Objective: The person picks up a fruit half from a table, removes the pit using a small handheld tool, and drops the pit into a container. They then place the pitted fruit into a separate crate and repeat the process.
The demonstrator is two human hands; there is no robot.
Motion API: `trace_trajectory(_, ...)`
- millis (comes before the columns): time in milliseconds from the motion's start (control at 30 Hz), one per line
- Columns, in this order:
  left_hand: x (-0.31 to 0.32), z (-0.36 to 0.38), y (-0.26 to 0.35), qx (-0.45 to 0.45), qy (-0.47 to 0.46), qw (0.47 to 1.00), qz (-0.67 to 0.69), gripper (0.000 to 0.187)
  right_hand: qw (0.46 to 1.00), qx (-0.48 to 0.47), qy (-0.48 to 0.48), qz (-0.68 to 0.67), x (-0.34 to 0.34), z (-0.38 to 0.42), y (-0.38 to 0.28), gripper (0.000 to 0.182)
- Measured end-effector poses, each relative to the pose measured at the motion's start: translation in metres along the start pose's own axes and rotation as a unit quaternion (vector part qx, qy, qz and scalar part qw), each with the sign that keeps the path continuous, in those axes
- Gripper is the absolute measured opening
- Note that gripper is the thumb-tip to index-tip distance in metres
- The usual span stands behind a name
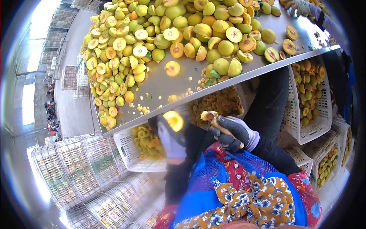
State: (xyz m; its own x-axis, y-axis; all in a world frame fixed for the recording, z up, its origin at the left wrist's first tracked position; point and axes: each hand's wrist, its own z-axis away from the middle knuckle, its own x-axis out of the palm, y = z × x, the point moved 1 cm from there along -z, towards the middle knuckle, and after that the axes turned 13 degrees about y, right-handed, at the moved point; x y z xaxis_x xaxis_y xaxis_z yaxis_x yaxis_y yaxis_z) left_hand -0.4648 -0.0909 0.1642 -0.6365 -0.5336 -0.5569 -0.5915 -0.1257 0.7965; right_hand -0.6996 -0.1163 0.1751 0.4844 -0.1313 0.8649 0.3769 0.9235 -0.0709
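Halved yellow-green fruit (160,23) lies heaped on a metal table (164,82). My left hand (169,133), gloved and blurred by motion, holds a fruit half (174,121) with its hollowed side showing, just off the table's front edge. My right hand (232,133), in a dark and grey glove, is closed round the wooden handle of a tool (225,128). At the tool's tip is a small brownish-yellow piece (208,115) of fruit or pit. Small pale pits and scraps are scattered near the table edge.
Below the edge stand a white crate (131,152) of fruit halves and a container of scraps (217,105). More fruit crates (310,129) are at the right; stacked crates (82,164) stand at the left. A co-worker's gloved hand (299,7) is over the table's far right.
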Motion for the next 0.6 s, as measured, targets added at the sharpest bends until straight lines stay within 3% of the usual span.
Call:
trace_trajectory(67,-0.035,-0.010,-0.036,-0.143,0.129,0.980,0.043,0.046,0.993,-0.045,0.068,0.083,-0.002,0.004,-0.014,0.040)
trace_trajectory(100,-0.055,-0.022,-0.033,-0.118,0.205,0.970,-0.049,0.048,0.983,-0.080,0.087,0.141,-0.011,-0.002,-0.015,0.039)
trace_trajectory(133,-0.066,-0.036,-0.031,-0.061,0.193,0.963,-0.177,0.047,0.968,-0.114,0.107,0.197,-0.022,-0.010,-0.013,0.039)
trace_trajectory(200,-0.080,-0.052,-0.023,0.047,0.157,0.892,-0.420,0.047,0.970,-0.083,0.135,0.185,-0.034,-0.013,-0.011,0.039)
trace_trajectory(300,-0.038,-0.107,0.004,0.034,0.020,0.954,-0.298,0.048,0.986,-0.022,0.130,0.100,-0.024,-0.015,-0.012,0.041)
trace_trajectory(367,0.019,-0.144,0.007,0.102,-0.033,0.949,-0.295,0.054,0.981,-0.033,0.129,0.142,-0.022,-0.017,-0.014,0.039)
trace_trajectory(433,0.072,-0.173,0.001,0.052,-0.121,0.940,-0.315,0.070,0.958,-0.065,0.171,0.222,-0.026,-0.019,-0.011,0.037)
trace_trajectory(467,0.096,-0.183,-0.022,0.088,-0.175,0.924,-0.329,0.072,0.931,-0.089,0.213,0.282,-0.030,-0.021,-0.008,0.037)
trace_trajectory(500,0.114,-0.184,-0.046,0.174,-0.154,0.931,-0.283,0.065,0.899,-0.109,0.256,0.339,-0.033,-0.021,-0.008,0.036)
trace_trajectory(600,0.115,-0.184,-0.033,0.045,-0.227,0.969,-0.091,0.052,0.939,-0.116,0.225,0.232,-0.027,-0.010,-0.014,0.035)
